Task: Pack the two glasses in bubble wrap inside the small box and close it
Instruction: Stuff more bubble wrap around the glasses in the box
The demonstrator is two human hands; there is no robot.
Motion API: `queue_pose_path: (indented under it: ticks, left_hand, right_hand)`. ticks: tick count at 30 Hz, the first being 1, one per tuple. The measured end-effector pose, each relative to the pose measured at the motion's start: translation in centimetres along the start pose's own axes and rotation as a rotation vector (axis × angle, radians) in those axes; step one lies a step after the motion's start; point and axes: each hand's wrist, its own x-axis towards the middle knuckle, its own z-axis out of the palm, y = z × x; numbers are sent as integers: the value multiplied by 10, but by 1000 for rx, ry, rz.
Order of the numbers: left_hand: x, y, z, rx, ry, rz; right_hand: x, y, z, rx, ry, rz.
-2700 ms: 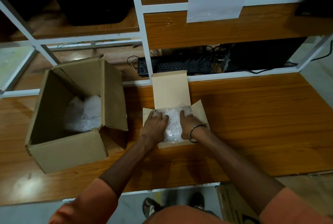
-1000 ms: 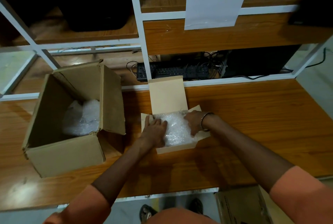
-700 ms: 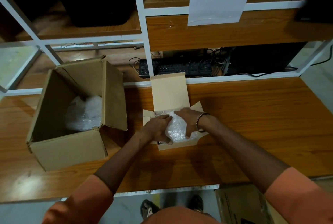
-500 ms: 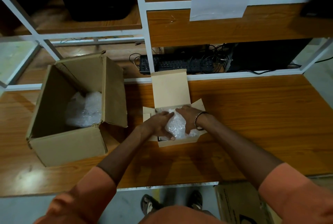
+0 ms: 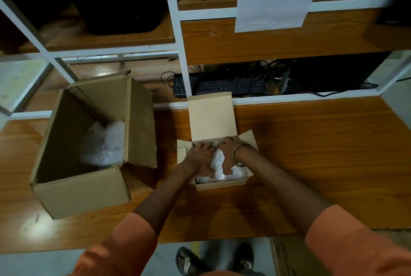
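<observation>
Packing step in hand, close to the end. Small box (image 5: 219,183) on the wooden table (image 5: 311,153), lid flap (image 5: 211,118) standing straight up at the back, side flaps spread out. Bubble wrap (image 5: 219,162) stuffed inside, white and puffy, poking up a little above the rim. No glasses to be seen; most likely tucked under the wrap, but no way to tell for sure.

Left hand (image 5: 201,158) pressing down on the wrap at the left side of the small box. Right hand (image 5: 230,153), with a bangle on the wrist, pressing down just beside it. Fingers on both reaching toward the back of the box and bent down over the wrap. Pushing flat or pinching the wrap? Cannot tell from here; fingertips hidden by the knuckles.

Next move, as a guess: squash the wrap low enough to sit under the rim, then let go, fold the two side flaps in, and bring the tall flap down over the top. Calls for a soft push, not a hard one, since glass could crack. Wrap may spring back up and stop the lid from shutting flat.

Big box (image 5: 84,149) open to the left, well apart, with more wrap (image 5: 104,144) lying inside.
</observation>
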Motion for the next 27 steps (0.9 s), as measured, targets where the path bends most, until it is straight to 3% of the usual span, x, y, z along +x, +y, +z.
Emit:
queue_pose_path:
  ticks: [8, 11, 16, 20, 27]
  left_hand:
    - [-7, -13, 10, -41, 144, 74]
    - [-12, -17, 7, 44, 113, 93]
    - [-24, -19, -28, 54, -16, 123]
    - [-32, -33, -47, 208, -90, 72]
    - [-35, -34, -32, 264, 20, 79]
  right_hand:
    - [-10, 15, 0, 102, -38, -87]
    - [-27, 32, -18, 190, -100, -115]
    - [-29, 31, -25, 10, -91, -116]
    - [-26, 26, -11, -90, -51, -123]
    - [-25, 23, 3, -201, -12, -79]
